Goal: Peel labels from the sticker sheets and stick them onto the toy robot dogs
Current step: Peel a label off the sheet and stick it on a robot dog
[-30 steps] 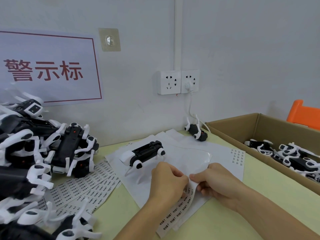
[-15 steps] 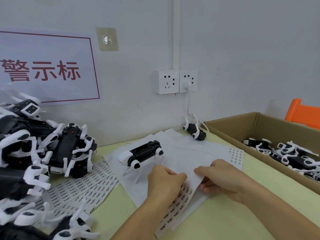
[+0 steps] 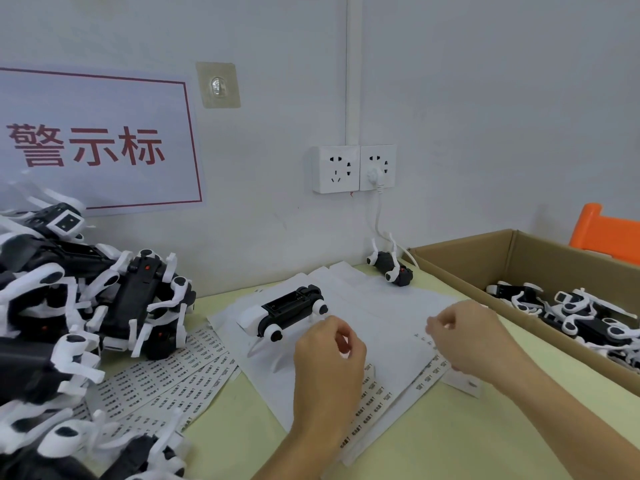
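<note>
Cardboard box (image 3: 512, 252) at right edge of table, open top; holds several black-and-white toy dogs (image 3: 568, 308) lying jumbled, legs at mixed angles. Orange object (image 3: 609, 233) behind the box, only partly in view. Left side: a heap of toy dogs (image 3: 86, 306) piled loose on the table (image 3: 450, 438), no container, some belly-up. Fanned sticker sheets (image 3: 166, 379) lie flat beside and partly under the heap. Centre: one robot dog (image 3: 282, 311) on its back on white backing paper (image 3: 381, 306), black underside up, long axis running lower-left to upper-right, white end toward lower left. A second small dog (image 3: 391, 268) lies near the wall under the sockets (image 3: 353, 168), well apart from the first. Printed sticker sheet (image 3: 377, 393) under both hands, strip of labels showing along its near edge. Left hand (image 3: 329, 355) over the paper, just beside the centre dog, fingers curled with tips pinched together; whether a label is between them cannot be told. Right hand (image 3: 467, 337) raised above the sheet, fingers curled, thumb and forefinger close; motion blur, contents not resolvable.
</note>
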{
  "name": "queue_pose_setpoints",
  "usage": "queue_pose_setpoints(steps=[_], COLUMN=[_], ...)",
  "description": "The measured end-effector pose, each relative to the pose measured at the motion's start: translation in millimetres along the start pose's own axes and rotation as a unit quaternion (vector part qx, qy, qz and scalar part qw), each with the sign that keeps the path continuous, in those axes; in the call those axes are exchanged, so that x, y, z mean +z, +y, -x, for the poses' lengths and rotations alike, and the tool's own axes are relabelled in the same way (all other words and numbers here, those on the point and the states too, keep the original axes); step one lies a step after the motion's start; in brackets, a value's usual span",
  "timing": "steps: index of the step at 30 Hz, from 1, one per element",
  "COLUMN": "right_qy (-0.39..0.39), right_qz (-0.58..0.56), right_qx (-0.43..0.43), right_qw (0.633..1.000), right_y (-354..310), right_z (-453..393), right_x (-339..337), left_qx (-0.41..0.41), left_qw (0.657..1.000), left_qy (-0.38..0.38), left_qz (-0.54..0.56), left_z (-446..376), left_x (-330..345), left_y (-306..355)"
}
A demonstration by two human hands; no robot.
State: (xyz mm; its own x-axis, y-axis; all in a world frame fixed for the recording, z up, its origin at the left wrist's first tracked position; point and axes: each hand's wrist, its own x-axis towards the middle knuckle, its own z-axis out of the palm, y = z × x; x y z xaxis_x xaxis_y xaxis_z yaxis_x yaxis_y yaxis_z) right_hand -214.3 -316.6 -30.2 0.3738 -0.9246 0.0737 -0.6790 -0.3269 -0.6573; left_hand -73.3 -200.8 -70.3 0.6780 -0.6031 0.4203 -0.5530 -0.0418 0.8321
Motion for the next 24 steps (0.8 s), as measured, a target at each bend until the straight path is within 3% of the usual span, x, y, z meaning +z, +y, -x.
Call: queue_pose_setpoints(steps=[3,7,14,24], right_qy=[-0.12,-0.188,-0.209,-0.192], right_qz=[-0.205,-0.307,-0.345,-0.345], right_qx=[-0.001,0.023,0.032,0.01], right_qw=[0.971,0.933,0.914,0.918], right_y=[-18,-28,-30,-26], right_z=[17,28,31,29], right_x=[14,26,34,39], left_qx=[0.076,0.152,0.28,0.305], left_qw=[0.994,0.977,0.936,0.921], left_qy=[0.001,-0.004,-0.003,-0.035], left_qz=[-0.079,-0.148,-0.215,-0.242], left_z=[3,2,0,-1], left_x=[0,-2,0,2], left_y=[-6,-8,-10,-17])
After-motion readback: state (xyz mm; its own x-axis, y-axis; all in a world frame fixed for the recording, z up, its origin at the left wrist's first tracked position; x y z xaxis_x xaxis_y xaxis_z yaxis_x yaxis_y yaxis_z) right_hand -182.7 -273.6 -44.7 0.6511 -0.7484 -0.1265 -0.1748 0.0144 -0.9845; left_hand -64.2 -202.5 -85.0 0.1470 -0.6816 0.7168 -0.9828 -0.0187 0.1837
